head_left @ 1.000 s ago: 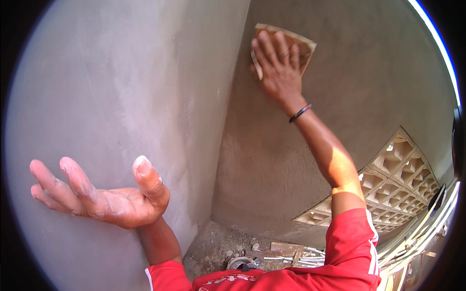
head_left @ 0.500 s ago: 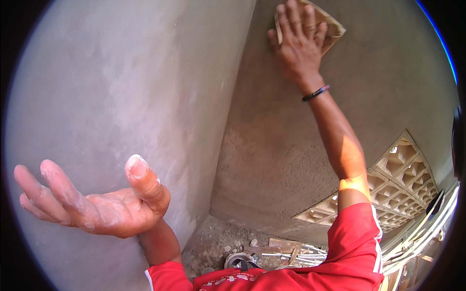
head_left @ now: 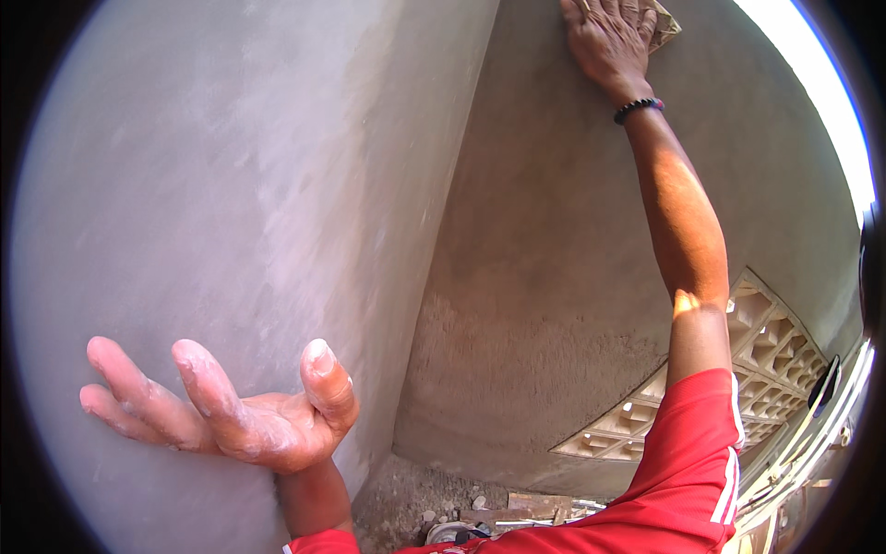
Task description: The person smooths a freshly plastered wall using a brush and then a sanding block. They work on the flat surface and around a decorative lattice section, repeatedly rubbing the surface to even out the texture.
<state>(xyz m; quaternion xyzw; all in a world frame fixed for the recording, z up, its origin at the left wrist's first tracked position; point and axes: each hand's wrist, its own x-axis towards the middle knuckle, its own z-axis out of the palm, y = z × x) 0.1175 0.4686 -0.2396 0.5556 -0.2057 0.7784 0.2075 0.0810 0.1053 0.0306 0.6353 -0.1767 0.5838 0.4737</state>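
My left hand (head_left: pixel 268 429) is raised palm up in front of the smooth grey wall on the left, fingers apart and nothing in it. Pale powder coats its fingertips and palm. High on the adjoining wall, my right hand (head_left: pixel 611 44) lies flat over a tan, angular piece (head_left: pixel 665 30), pressing it against the grey plaster (head_left: pixel 544 203). Only one corner of that piece shows beside the fingers, so its exact kind cannot be made out. The picture's upper edge cuts off some fingertips. A dark beaded bracelet (head_left: pixel 639 110) circles my right wrist.
A pale lattice of vent blocks (head_left: pixel 771 343) is set in the wall at lower right, partly behind my right arm. Long pale strips (head_left: pixel 794 462) run beside it. Boards and rubble (head_left: pixel 531 508) lie on the ground near the wall corner.
My right hand and the tan piece have moved up and to the right along the wall. My left hand appears lower and further right, still open.
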